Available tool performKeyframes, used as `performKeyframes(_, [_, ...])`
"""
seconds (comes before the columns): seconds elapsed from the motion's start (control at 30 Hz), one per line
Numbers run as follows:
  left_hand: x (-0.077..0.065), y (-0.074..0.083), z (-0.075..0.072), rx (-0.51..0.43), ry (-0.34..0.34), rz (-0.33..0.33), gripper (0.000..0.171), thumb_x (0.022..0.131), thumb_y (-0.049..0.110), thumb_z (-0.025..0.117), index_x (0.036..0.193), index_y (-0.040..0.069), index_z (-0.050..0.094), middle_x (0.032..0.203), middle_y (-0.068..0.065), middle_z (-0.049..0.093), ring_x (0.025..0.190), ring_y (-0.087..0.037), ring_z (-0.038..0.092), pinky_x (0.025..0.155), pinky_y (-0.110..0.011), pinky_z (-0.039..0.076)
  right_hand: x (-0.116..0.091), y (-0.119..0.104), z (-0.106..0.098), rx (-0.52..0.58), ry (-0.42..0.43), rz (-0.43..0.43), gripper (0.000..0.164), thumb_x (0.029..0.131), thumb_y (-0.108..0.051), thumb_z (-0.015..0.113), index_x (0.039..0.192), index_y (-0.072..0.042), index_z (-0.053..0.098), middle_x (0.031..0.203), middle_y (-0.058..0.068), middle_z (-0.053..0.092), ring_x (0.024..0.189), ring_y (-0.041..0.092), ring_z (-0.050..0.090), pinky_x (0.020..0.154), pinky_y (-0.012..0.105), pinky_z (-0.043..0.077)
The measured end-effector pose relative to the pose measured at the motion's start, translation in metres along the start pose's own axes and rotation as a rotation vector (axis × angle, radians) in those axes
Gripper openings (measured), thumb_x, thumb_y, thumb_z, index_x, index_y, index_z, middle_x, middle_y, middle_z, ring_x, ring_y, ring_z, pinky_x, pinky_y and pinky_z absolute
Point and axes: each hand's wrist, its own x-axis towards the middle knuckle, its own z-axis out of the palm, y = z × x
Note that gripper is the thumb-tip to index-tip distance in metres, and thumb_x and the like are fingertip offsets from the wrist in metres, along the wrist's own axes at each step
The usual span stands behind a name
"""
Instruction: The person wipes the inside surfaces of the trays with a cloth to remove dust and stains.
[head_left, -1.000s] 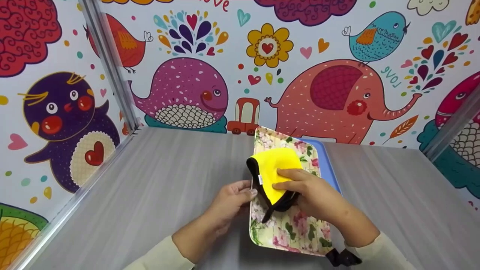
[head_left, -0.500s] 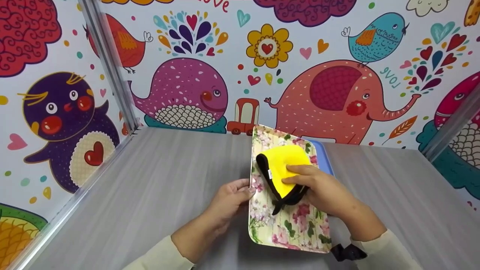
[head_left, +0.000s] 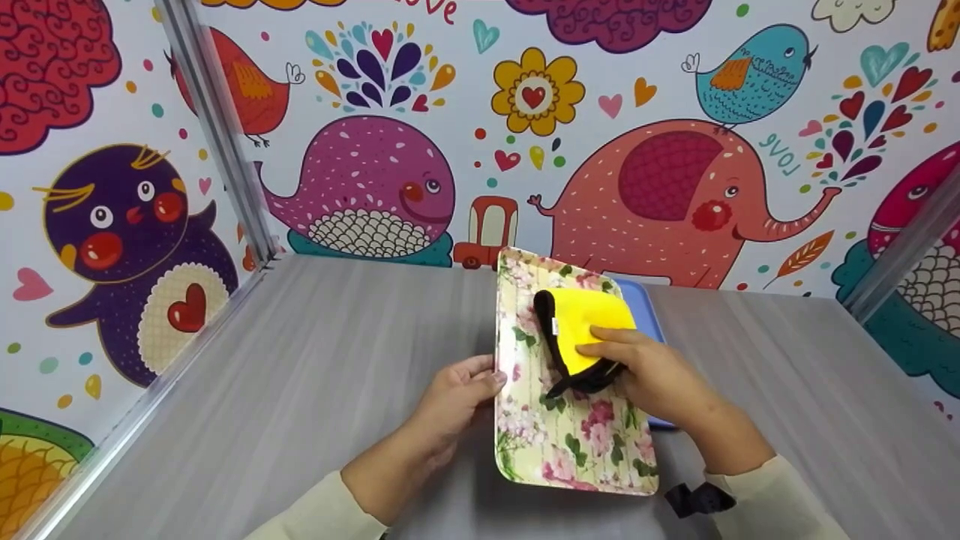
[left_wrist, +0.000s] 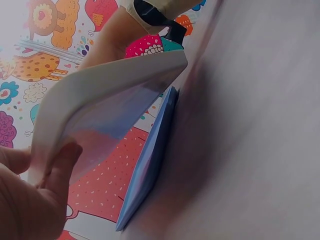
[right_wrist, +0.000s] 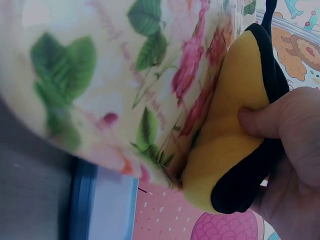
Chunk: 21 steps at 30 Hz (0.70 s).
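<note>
A floral tray (head_left: 577,450) with a pale rim is held tilted above the table. My left hand (head_left: 461,401) pinches its left edge; the left wrist view shows the fingers (left_wrist: 65,160) curled on the tray's white underside (left_wrist: 107,82). A folded yellow cloth (head_left: 581,311) with black edging is bunched in my right hand (head_left: 660,375), which holds it against the tray's patterned face. In the right wrist view the cloth (right_wrist: 225,130) lies along the floral surface, with a fingertip (right_wrist: 252,122) pressing into it.
Behind the floral tray a blue tray (head_left: 645,311) lies on the grey table (head_left: 360,322), partly hidden. Walls printed with cartoon animals (head_left: 375,180) close off the back and sides. A black strap (head_left: 700,499) hangs at the right sleeve (head_left: 765,502).
My right hand has moved the cloth rightward and slightly up across the tray's face. The floral tray has shifted a little up and left; my left hand keeps its grip on the edge.
</note>
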Motion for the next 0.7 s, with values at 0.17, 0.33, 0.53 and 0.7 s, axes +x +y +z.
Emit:
performKeyframes(0.17, [0.001, -0.002, -0.001, -0.006, 0.006, 0.013, 0.046, 0.104, 0.008, 0.055, 0.142, -0.016, 0.049, 0.129, -0.023, 0.070, 0.096, -0.012, 0.072, 0.087, -0.027, 0.059, 0.001, -0.002, 0.001, -0.031, -0.044, 0.090, 0.051, 0.090, 0.009, 0.068, 0.135, -0.017, 0.071, 0.145, 0.015, 0.063, 0.132, 0.040, 0.061, 0.104, 0.055, 0.052])
performKeyframes(0.33, [0.002, -0.004, 0.000, -0.027, 0.008, 0.012, 0.046, 0.103, 0.008, 0.056, 0.141, -0.016, 0.050, 0.128, -0.023, 0.071, 0.098, -0.014, 0.073, 0.087, -0.028, 0.060, 0.001, -0.007, 0.000, -0.079, -0.071, 0.145, 0.051, 0.093, 0.003, 0.068, 0.139, -0.019, 0.068, 0.147, 0.014, 0.062, 0.134, 0.038, 0.060, 0.105, 0.057, 0.051])
performKeyframes(0.53, [0.003, -0.005, -0.001, -0.036, 0.014, 0.008, 0.045, 0.103, 0.008, 0.055, 0.140, -0.015, 0.051, 0.127, -0.022, 0.071, 0.099, -0.015, 0.073, 0.088, -0.029, 0.060, 0.001, -0.015, -0.001, -0.097, -0.071, 0.150, 0.050, 0.092, 0.001, 0.069, 0.139, -0.020, 0.068, 0.143, 0.011, 0.066, 0.132, 0.036, 0.062, 0.105, 0.056, 0.052])
performKeyframes(0.7, [0.003, -0.004, -0.002, -0.034, 0.013, 0.005, 0.044, 0.103, 0.008, 0.055, 0.141, -0.015, 0.051, 0.130, -0.023, 0.070, 0.100, -0.016, 0.073, 0.090, -0.030, 0.060, 0.000, -0.022, -0.001, -0.073, -0.084, 0.162, 0.053, 0.090, -0.001, 0.073, 0.139, -0.020, 0.068, 0.141, 0.010, 0.067, 0.131, 0.036, 0.062, 0.105, 0.058, 0.052])
